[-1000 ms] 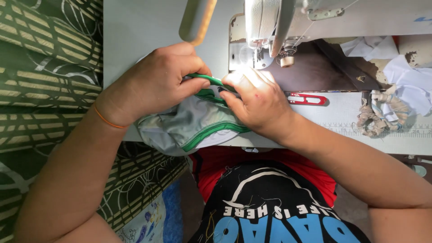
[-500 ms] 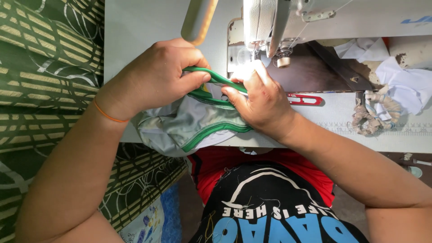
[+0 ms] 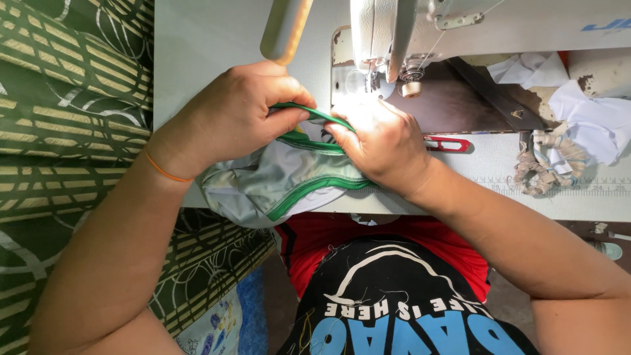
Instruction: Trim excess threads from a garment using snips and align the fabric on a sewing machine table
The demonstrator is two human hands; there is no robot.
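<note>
Green-patterned cloth point(image 3: 72, 118) filled the whole side left of the sewing machine point(image 3: 407, 39), the landmark I worked from. Machine table point(image 3: 217, 39) was pale, w/ bare top left of the machine head. Grey garment w/ green binding point(image 3: 289, 184) lay bunched just in front of the needle area, partly hanging off the table's near edge. Left hand point(image 3: 230, 118) sat front-left of the machine, fingers clenched on the green edge strip, pinching it. Right hand point(image 3: 384, 144) was directly in front of the needle, fingertips pressing and gripping the same strip. I judged the step as lining up the binding at the presser foot; next move would call for keeping the strip taut and feeding it straight under. Red-handled snips point(image 3: 450, 143) lay just right of that hand. Orange band point(image 3: 167, 172) on the left wrist.
</note>
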